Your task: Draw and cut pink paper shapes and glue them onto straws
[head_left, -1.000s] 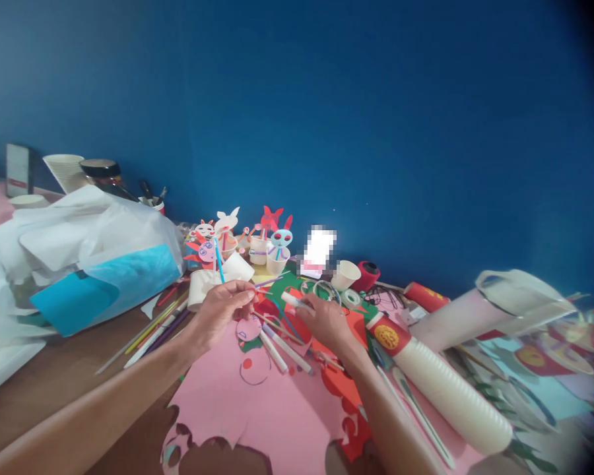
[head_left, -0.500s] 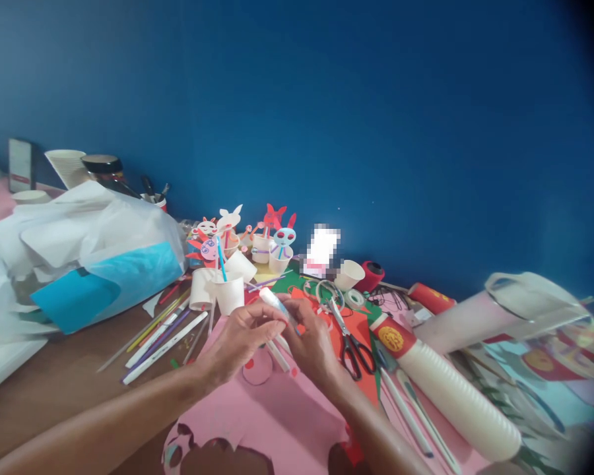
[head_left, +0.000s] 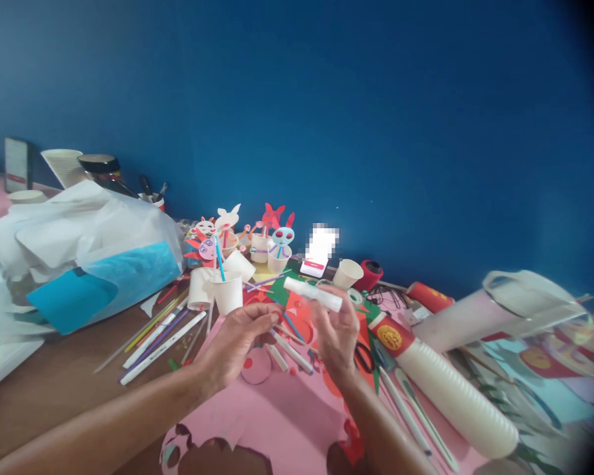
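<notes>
My right hand (head_left: 340,333) is closed around a white glue stick (head_left: 314,293) and holds it raised over the red paper (head_left: 299,310). My left hand (head_left: 245,333) has thumb and fingertips pinched together; whatever is between them is too small or hidden to name. Beneath the hands spreads a cut sheet of pink paper (head_left: 282,429), with a pink paper circle (head_left: 255,368) bearing a red dot. White sticks or markers (head_left: 292,353) lie between the two hands. Partly covered by my right hand are the black-handled scissors (head_left: 365,357).
Paper-cup figures with animal heads (head_left: 281,241) stand behind the hands, near a white cup (head_left: 228,293) holding a blue stick. Several markers (head_left: 163,349) lie to the left beside a plastic bag (head_left: 89,231). A long stack of paper cups (head_left: 455,389) lies right. A phone (head_left: 313,266) leans behind.
My right hand has moved right and up with the glue stick, away from my left hand. The left hand stays pinched, almost in place. The view has shifted slightly.
</notes>
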`<state>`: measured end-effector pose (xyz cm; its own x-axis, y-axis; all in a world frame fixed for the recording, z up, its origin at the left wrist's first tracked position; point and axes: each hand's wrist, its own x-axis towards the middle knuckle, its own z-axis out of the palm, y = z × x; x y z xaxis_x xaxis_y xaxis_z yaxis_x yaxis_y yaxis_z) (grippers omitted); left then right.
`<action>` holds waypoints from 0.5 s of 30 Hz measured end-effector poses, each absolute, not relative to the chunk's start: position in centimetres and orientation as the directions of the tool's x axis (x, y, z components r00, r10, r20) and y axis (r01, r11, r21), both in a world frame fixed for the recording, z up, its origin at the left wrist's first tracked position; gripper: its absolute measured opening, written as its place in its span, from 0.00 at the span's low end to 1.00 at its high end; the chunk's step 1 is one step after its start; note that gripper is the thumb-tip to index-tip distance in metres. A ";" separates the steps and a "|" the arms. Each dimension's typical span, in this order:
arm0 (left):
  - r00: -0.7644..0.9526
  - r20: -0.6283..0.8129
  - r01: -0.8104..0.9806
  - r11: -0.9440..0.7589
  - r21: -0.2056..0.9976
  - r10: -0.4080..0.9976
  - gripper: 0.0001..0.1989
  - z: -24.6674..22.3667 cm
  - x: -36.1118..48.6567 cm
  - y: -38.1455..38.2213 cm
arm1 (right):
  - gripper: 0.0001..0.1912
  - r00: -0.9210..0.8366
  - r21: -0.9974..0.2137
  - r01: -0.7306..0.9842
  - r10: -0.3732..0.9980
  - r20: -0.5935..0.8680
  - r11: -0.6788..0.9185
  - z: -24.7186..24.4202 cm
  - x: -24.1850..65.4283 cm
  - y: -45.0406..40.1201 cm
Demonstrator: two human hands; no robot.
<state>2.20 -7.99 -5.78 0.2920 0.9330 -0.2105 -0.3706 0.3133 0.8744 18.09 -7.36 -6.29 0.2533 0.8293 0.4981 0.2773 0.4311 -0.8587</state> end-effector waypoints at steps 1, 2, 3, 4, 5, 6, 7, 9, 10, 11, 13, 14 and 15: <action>0.293 -0.224 -0.376 0.328 0.867 0.929 0.07 -5.9 2.2 -8.0 | 0.09 0.284 -0.874 0.236 0.829 0.481 0.426 -5.8 18.4 -7.3; 0.300 -0.233 -0.389 0.342 0.856 0.925 0.07 -6.0 2.2 -7.9 | 0.09 0.294 -0.884 0.186 0.834 0.467 0.430 -5.3 18.6 -7.2; 0.313 -0.240 -0.403 0.357 0.843 0.919 0.07 -6.0 2.1 -7.8 | 0.08 0.296 -0.888 0.141 0.837 0.460 0.438 -4.9 18.8 -7.2; 0.326 -0.247 -0.416 0.373 0.829 0.912 0.07 -6.1 2.1 -7.7 | 0.08 0.290 -0.889 0.100 0.842 0.456 0.447 -4.6 18.8 -7.3; 0.337 -0.254 -0.428 0.387 0.817 0.907 0.07 -6.1 2.1 -7.6 | 0.07 0.277 -0.890 0.069 0.848 0.452 0.452 -4.4 18.9 -7.3; 0.346 -0.259 -0.437 0.399 0.806 0.902 0.06 -6.0 2.1 -7.6 | 0.07 0.264 -0.892 0.051 0.855 0.447 0.450 -4.3 18.9 -7.4; 0.351 -0.268 -0.443 0.411 0.797 0.897 0.06 -6.0 2.1 -7.5 | 0.07 0.250 -0.893 0.042 0.861 0.444 0.448 -4.3 18.9 -7.4; 0.359 -0.288 -0.461 0.436 0.773 0.888 0.07 -5.9 2.0 -7.4 | 0.08 0.224 -0.891 0.034 0.866 0.448 0.452 -4.5 18.9 -7.5; 0.361 -0.297 -0.476 0.449 0.756 0.884 0.08 -5.9 1.9 -7.4 | 0.08 0.210 -0.888 0.027 0.866 0.453 0.458 -4.6 18.9 -7.5; 0.367 -0.304 -0.492 0.461 0.738 0.879 0.10 -5.8 1.8 -7.3 | 0.08 0.193 -0.885 0.014 0.868 0.459 0.465 -4.6 19.0 -7.6; 0.387 -0.296 -0.524 0.473 0.708 0.873 0.10 -5.8 1.6 -7.2 | 0.08 0.123 -0.886 -0.032 0.882 0.456 0.463 -4.7 19.1 -7.7; 0.400 -0.282 -0.536 0.472 0.700 0.872 0.09 -5.8 1.6 -7.1 | 0.07 0.064 -0.893 -0.054 0.894 0.444 0.448 -4.7 19.2 -7.8; 0.412 -0.268 -0.543 0.471 0.695 0.871 0.07 -5.7 1.6 -7.1 | 0.07 -0.007 -0.901 -0.066 0.903 0.430 0.428 -4.7 19.3 -7.9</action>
<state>1.57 -7.08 -5.74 0.4124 0.8708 -0.2679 -0.5432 0.4710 0.6950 19.26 -7.88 -4.68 -0.0072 0.9030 0.4296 -0.0662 0.4283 -0.9012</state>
